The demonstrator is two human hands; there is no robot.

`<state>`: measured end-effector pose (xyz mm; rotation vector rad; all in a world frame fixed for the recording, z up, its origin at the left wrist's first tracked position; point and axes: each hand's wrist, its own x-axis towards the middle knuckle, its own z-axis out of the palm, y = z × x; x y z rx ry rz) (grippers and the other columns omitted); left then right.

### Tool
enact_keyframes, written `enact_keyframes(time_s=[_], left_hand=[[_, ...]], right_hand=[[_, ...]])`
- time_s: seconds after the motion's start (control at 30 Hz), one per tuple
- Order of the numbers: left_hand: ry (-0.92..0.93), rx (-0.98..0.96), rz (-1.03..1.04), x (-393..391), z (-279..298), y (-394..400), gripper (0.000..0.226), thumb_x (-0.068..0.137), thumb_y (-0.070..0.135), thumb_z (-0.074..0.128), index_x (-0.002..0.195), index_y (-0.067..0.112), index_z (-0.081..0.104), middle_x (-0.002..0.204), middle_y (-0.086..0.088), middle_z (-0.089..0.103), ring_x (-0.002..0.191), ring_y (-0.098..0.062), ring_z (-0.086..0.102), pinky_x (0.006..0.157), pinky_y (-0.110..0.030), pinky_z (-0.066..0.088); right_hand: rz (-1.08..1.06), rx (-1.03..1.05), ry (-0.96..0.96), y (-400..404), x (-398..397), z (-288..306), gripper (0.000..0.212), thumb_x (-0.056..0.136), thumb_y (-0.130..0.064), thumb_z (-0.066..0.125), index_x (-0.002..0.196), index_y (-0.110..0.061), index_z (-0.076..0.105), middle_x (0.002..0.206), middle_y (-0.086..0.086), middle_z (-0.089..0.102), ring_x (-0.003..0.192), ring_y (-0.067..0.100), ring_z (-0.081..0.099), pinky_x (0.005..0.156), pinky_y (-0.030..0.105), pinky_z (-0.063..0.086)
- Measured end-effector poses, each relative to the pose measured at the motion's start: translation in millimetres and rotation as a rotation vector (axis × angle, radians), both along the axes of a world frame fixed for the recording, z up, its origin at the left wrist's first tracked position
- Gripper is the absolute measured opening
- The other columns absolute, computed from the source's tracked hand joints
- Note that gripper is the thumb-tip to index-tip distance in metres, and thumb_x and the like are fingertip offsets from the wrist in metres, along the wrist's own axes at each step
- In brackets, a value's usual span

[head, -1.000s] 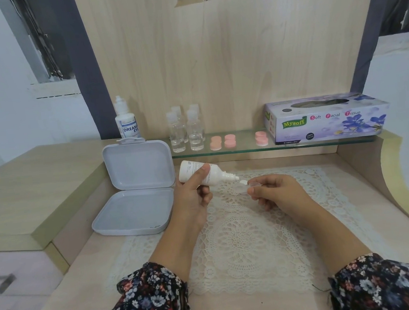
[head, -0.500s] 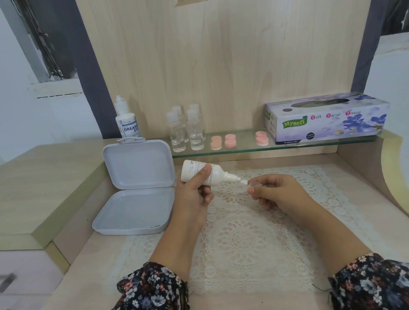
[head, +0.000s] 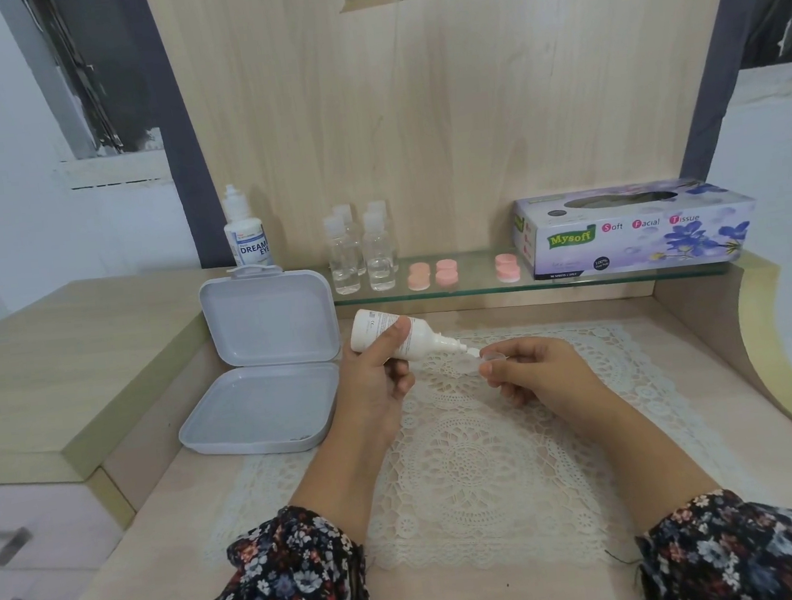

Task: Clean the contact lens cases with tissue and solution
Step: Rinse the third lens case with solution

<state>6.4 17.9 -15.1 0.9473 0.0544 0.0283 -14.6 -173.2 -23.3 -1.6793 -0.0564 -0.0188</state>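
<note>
The left hand (head: 378, 380) held a small white solution bottle (head: 398, 336) in a closed grip, thumb laid along its side, the bottle tipped with its nozzle pointing toward three o'clock and slightly down. The right hand (head: 533, 373) pinched a small clear lens case (head: 490, 357) between thumb and fingertips, just above the lace mat (head: 474, 462) on the counter (head: 719, 417). Compared with a second ago, little had shifted: the bottle had tilted a touch further and its tip had crept in until it sat right at the rim of the case, touching or nearly so. Whether any drop was falling could not be told. By that reading the solution step was in hand, with the wiping yet to come.

The tissue box (head: 631, 228) lay on the glass shelf (head: 461, 290) at two o'clock from the hands, untouched, with no sheet drawn out. On the same shelf at twelve o'clock sat pink caps (head: 433, 274) in stacks and four clear little bottles (head: 360, 254); a larger labelled bottle (head: 246, 235) stood at eleven o'clock. A grey hinged box (head: 264, 362) lay open at nine o'clock, beside the left hand.
</note>
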Motion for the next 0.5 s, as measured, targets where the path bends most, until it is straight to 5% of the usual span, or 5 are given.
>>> enact_keyframes(time_s=[0.27,0.5], left_hand=[[0.005,0.015,0.002,-1.3,1.3,-0.9,0.024,0.079,0.011,0.072,0.093,0.013,0.053,0.074,-0.005,0.06,0.048,-0.008,0.037,0.036,-0.018,0.029],[0.022,0.01,0.01,-0.3,0.3,-1.6,0.022,0.084,0.014,0.07,0.1,0.006,0.057,0.07,-0.004,0.06,0.047,-0.008,0.039,0.037,-0.017,0.032]], right_hand=[[-0.005,0.014,0.004,0.2,-0.5,-0.2,0.015,0.081,-0.01,0.075,0.095,-0.012,0.073,0.071,0.006,0.068,0.058,0.013,0.056,0.057,0.024,0.049],[-0.001,0.001,-0.004,0.1,-0.7,-0.6,0.014,0.08,-0.013,0.075,0.094,-0.014,0.074,0.071,0.005,0.069,0.058,0.013,0.056,0.058,0.026,0.048]])
